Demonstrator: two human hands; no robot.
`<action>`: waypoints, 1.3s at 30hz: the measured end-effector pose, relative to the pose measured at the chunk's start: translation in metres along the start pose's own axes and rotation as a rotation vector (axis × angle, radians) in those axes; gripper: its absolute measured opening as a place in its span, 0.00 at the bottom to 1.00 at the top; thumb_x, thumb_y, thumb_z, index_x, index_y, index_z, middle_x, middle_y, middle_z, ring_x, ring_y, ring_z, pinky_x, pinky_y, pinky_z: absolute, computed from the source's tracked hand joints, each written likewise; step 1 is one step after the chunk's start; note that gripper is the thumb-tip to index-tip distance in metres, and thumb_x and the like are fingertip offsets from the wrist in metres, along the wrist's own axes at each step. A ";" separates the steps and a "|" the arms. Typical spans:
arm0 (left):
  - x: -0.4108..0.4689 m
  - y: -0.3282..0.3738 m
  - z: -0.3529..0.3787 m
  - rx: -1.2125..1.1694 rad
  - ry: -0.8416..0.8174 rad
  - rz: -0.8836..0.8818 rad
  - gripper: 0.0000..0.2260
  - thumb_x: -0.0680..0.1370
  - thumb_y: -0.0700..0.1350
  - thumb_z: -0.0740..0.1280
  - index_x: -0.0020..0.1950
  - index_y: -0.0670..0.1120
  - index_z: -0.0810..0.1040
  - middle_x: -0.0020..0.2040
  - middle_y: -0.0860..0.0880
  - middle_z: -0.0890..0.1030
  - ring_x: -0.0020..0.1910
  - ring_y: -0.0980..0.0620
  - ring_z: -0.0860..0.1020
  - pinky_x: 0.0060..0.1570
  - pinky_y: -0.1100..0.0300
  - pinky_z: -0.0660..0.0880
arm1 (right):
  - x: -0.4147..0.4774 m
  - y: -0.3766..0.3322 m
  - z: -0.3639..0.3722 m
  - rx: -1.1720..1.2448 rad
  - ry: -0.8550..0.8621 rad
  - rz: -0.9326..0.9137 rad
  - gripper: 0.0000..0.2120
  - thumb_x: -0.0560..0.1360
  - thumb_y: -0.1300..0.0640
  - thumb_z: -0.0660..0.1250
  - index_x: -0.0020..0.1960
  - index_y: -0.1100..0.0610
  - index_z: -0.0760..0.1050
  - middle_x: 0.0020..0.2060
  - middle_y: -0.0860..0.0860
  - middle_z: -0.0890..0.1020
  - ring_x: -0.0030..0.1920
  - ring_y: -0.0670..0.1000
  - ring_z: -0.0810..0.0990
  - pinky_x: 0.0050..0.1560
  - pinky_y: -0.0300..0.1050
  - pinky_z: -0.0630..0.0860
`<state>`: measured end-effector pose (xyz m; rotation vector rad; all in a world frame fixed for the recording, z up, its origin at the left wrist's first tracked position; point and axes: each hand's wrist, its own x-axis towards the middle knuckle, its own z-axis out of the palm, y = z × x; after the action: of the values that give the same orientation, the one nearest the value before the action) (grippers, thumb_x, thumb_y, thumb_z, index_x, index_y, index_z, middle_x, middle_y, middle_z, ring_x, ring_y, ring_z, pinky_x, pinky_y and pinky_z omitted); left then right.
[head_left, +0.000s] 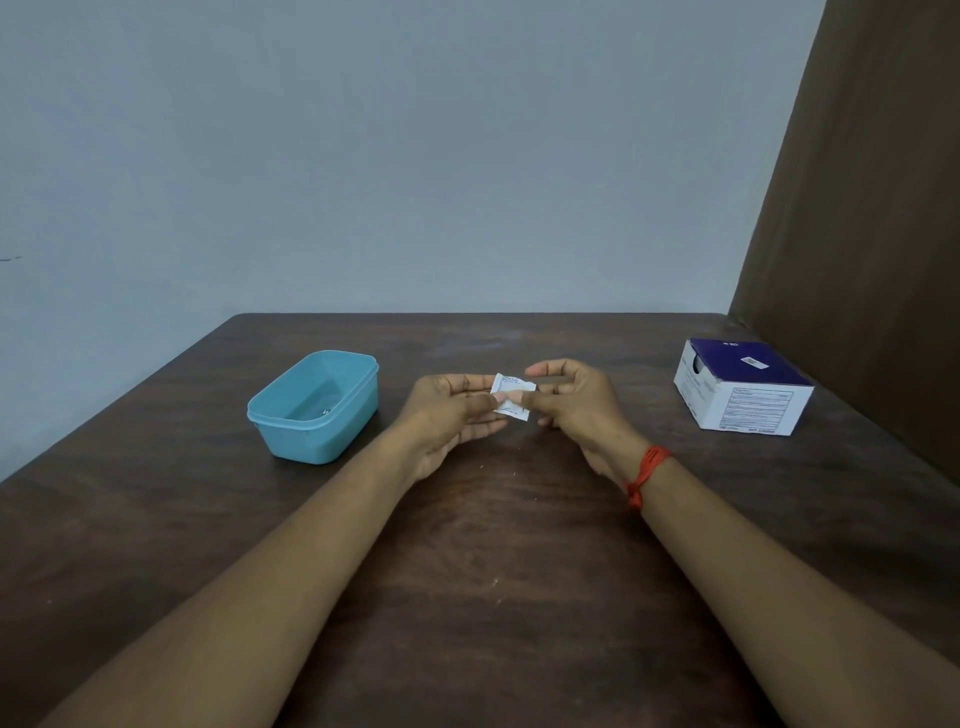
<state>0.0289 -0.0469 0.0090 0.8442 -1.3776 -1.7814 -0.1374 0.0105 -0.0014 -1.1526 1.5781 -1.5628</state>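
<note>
- The table (493, 545) is dark wood. Its far edge meets the grey wall (363, 156) well behind the blue tub (317, 441), and its left edge runs close past the tub's left side.
- A brown panel (857, 208) closes off the side far to the right of the tub.
- A white box with a purple top (743, 387) sits well to the right of the tub, near the far right corner.
- The broad stretch of tabletop to the right of the tub and nearer the person than it holds only the two forearms.
- The small white packet (513, 397) is held above the table, right of the tub and about level with it, well apart from tub and box.
- The left hand (452, 415), on the packet's tub side, pinches its lower left edge with the thumb, fingers behind.
- The right hand (576, 410), on the side away from the tub, pinches the packet's lower middle with the thumb. Its forefinger is stretched out above the top edge, the other fingers loosely curled.
- A red thread (647, 473) is tied round the right wrist.
- The packet's printed face is turned towards the person.
- It looks nearly square, so I cannot tell its long axis.
- Its top edge slopes down away from the tub, a slight clockwise tilt.
</note>
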 end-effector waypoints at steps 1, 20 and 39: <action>0.000 0.000 0.000 -0.012 0.007 0.005 0.09 0.77 0.32 0.71 0.56 0.37 0.81 0.51 0.39 0.86 0.49 0.45 0.86 0.46 0.57 0.84 | 0.001 -0.001 0.000 0.005 0.000 0.006 0.13 0.69 0.61 0.80 0.52 0.57 0.81 0.41 0.53 0.87 0.32 0.42 0.81 0.34 0.40 0.76; 0.006 0.004 -0.020 -0.005 -0.121 -0.061 0.07 0.76 0.34 0.72 0.52 0.41 0.85 0.48 0.41 0.86 0.43 0.48 0.86 0.45 0.56 0.83 | 0.001 -0.002 -0.009 0.060 -0.198 -0.103 0.12 0.74 0.68 0.73 0.40 0.52 0.87 0.39 0.53 0.87 0.34 0.45 0.81 0.36 0.38 0.79; 0.005 0.003 -0.013 0.046 -0.047 0.022 0.13 0.63 0.40 0.79 0.47 0.41 0.87 0.47 0.40 0.87 0.46 0.47 0.87 0.42 0.59 0.82 | 0.000 -0.006 -0.006 0.061 -0.155 -0.104 0.14 0.77 0.67 0.67 0.39 0.56 0.86 0.39 0.54 0.87 0.40 0.51 0.84 0.44 0.44 0.83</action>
<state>0.0373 -0.0585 0.0084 0.8129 -1.4583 -1.7688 -0.1422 0.0133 0.0056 -1.3069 1.3803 -1.5363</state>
